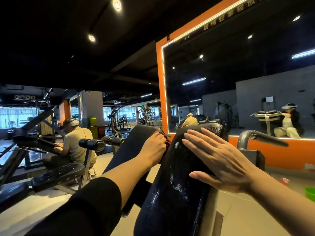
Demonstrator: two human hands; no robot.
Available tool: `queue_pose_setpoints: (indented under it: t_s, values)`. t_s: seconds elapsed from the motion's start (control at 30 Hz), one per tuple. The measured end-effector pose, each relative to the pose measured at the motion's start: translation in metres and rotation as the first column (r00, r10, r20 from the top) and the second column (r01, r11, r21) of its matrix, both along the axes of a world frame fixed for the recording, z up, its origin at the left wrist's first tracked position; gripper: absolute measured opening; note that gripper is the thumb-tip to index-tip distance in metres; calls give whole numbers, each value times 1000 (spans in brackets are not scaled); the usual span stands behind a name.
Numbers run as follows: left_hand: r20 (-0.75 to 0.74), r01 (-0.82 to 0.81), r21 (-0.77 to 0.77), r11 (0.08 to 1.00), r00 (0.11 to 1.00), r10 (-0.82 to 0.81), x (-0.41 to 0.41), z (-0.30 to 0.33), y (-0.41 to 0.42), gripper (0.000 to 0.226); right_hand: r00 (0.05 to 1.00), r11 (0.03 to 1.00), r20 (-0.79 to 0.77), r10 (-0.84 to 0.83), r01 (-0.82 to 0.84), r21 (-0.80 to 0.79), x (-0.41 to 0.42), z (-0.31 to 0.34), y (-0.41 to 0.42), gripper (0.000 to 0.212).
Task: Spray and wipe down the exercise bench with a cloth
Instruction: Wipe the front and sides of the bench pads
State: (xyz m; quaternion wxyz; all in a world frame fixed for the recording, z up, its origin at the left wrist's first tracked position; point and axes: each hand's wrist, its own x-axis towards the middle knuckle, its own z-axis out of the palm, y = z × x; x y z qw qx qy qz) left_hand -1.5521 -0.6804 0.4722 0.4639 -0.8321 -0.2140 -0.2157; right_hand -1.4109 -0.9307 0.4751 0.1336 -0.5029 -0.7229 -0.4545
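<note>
Room: gym with dark ceiling, spot lamps at upper centre, and an orange-framed mirror (238,74) filling the right half of the frame.
Bench: two black pads rise from lower centre toward mid-frame; the right pad (179,184) shows wet white streaks, the left pad (136,143) lies just beside it.
Left hand (154,148): fingers curled, pinching a dark red cloth (162,133) against the gap between the pads, just below the pad tops.
Right hand (218,159): flat on the right pad, fingers straight and slightly spread, thumb out.
Sleeve (85,208): black, at lower left.
Person (76,143): seated at left of frame, back turned (wearing a headset).
Floor at far right: a green tub (310,193), partly cut off.
</note>
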Motion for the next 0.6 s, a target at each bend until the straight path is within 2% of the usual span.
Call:
queue_pose_setpoints:
  t_s: [0.1, 0.2, 0.3, 0.4, 0.6]
  values:
    - [-28, 53, -35, 998, 998, -54, -20, -22, -3, 19, 1000, 1000, 26, -8, 8, -8, -1, -1, -2, 79]
    - [-11, 105, -5, 994, 994, -105, -40, -40, -13, 7, 998, 1000, 57, -21, 22, -17, -2, -4, -4, 80]
    - [-13, 136, 2, 991, 991, -136, -60, -57, -28, 4, 999, 999, 44, 1, 1, -49, -7, -7, -7, 82]
    - [-60, 107, -14, 994, 992, -108, -81, -75, -42, 6, 998, 997, -36, 43, -45, -62, -18, -16, -8, 85]
    - [-136, -36, -106, 994, 991, 22, -124, -116, -55, 27, 999, 996, -8, 32, -33, -81, -25, -24, -6, 85]
